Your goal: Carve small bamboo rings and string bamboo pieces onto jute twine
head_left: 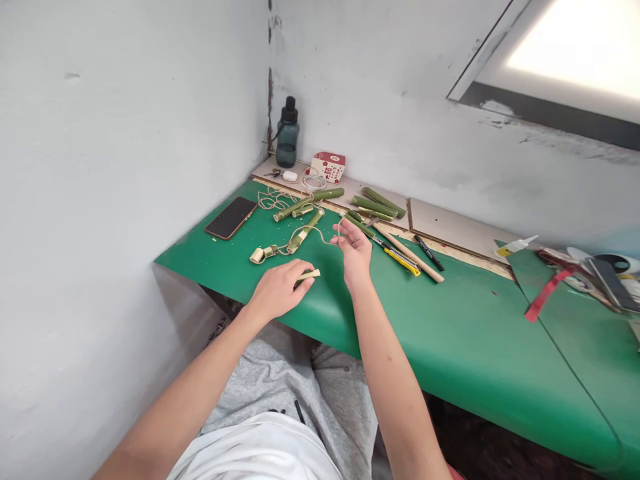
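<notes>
My left hand (280,288) is closed around a small piece of bamboo (311,274), whose pale end pokes out past the thumb. Thin twine (324,239) runs to my right hand (354,250), where the fingers pinch it. From there the twine loops left to a green bamboo tube (305,232) with a pale peeled patch and to short bamboo rings (270,251) lying on the green tabletop (225,263). Behind these, a longer bamboo stick (325,194) lies beside a loose tangle of twine (273,199).
A yellow utility knife (403,261), a wooden-handled tool (410,252) and a black marker (429,253) lie right of my right hand. Several cut bamboo pieces (375,205) lie behind. A phone (231,218), a water bottle (287,137) and a small box (327,168) are further left.
</notes>
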`<state>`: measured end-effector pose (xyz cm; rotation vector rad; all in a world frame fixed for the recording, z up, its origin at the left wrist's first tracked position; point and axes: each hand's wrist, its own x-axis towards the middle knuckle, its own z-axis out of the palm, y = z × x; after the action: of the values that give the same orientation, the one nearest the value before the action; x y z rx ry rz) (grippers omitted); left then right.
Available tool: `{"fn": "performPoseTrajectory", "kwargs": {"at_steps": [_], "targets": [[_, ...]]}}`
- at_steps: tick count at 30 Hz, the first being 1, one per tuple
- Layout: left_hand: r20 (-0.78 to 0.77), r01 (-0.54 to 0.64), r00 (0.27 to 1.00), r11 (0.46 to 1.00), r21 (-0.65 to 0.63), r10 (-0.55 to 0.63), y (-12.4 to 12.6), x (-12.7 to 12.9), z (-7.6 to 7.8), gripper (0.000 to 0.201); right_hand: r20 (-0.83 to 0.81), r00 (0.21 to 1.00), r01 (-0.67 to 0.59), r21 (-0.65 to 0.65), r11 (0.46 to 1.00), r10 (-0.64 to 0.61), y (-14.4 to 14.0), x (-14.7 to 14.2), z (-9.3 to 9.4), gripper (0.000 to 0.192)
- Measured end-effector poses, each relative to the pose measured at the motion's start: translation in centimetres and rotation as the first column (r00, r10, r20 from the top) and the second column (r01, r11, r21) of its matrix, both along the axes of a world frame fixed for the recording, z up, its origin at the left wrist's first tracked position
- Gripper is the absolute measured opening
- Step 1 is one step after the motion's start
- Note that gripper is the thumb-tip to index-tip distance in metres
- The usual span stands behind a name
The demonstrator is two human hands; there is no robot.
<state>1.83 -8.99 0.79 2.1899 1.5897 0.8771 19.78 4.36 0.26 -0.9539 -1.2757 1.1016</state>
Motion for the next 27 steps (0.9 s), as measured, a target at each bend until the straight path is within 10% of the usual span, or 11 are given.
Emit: {"fn": "performPoseTrajectory", "kwargs": {"at_steps": [18,23,27], "targets": [[0.461,-0.232,0.855,0.970,-0.071,0.238,1.4,-1.6,-0.8,0.021,0.360,0.876,-0.345,0.003,0.939,0.321,-2.5,-1.2,2.1,0.031],[0.489,-0.255,0.830,0.962,-0.097,0.269,1.3,-1.7,-0.7,0.023,0.378,0.925,-0.083,0.326,0.942,-0.049,-3.1,-1.2,2.5,0.028],[0.385,-0.226,0.893,0.972,-0.064,0.233,1.1,-1.2,-0.5,0.020,0.211,0.823,0.367,0.510,0.778,-0.527,-2.9,-0.2,2.8,0.031]]}}
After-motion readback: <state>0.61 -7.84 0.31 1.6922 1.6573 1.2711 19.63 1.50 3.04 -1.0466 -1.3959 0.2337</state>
